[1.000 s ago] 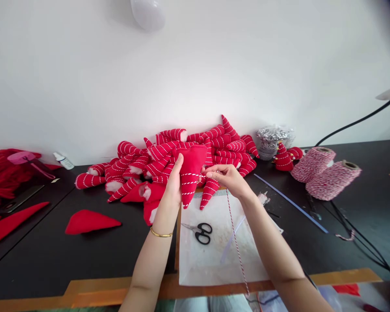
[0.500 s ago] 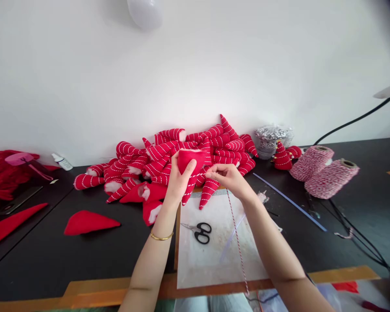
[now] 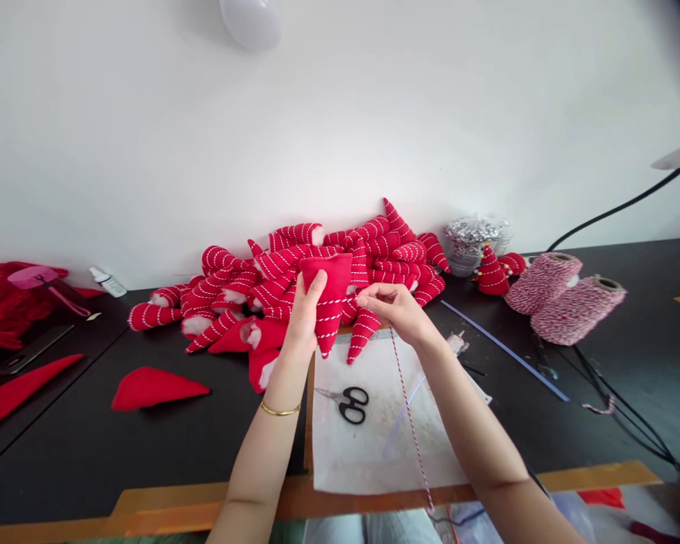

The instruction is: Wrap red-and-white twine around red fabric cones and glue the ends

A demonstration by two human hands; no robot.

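Observation:
My left hand [image 3: 304, 321] is closed around a red felt cone [image 3: 334, 281], thumb on its front. The cone's wide end is up and its tip points down, with pale stitch-like lines circling the lower part. Just to the right, my right hand [image 3: 400, 308] pinches a red-and-white twine [image 3: 409, 408] between thumb and fingers. The twine runs down from this hand across a white sheet [image 3: 368, 461] and over the table's front edge. Black-handled scissors [image 3: 353, 406] lie on the sheet below my hands. Behind them is a heap of stuffed red cones with white lines [image 3: 283, 264].
A plain red felt cone [image 3: 156, 389] lies at the left, near a red fabric pile [image 3: 5, 302] and a small white bottle [image 3: 107, 282]. Rightward are two twine spools [image 3: 575, 311], a decorated red cone [image 3: 492, 273], a bagged silvery bundle [image 3: 476, 240] and a pale strip [image 3: 507, 353].
My left hand has turned the cone so its front faces me more and its wide end sits flatter. The right hand stays nearly in place with the twine. The white sheet's near edge has shifted slightly.

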